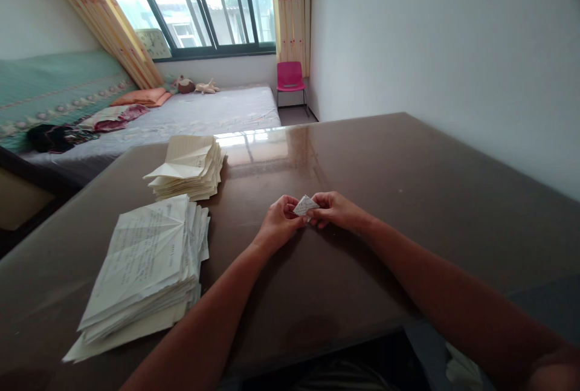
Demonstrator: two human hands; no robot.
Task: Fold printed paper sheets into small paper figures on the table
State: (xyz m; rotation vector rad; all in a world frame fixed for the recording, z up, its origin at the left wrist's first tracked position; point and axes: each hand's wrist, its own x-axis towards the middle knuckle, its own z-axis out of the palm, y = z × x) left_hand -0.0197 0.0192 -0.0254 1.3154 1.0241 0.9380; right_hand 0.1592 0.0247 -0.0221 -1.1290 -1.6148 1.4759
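Note:
A small folded piece of printed paper [306,205] is pinched between both hands over the brown table [408,185]. My left hand [280,222] grips its left side with curled fingers. My right hand [334,210] grips its right side, thumb and fingers pressed together. Both hands rest on or just above the tabletop near its middle.
A stack of printed sheets [145,270] lies at the left front. Behind it sits a pile of folded paper pieces [190,167]. Beyond the table are a bed [181,116], a pink chair [290,80] and a window [203,1]. A white wall runs along the right.

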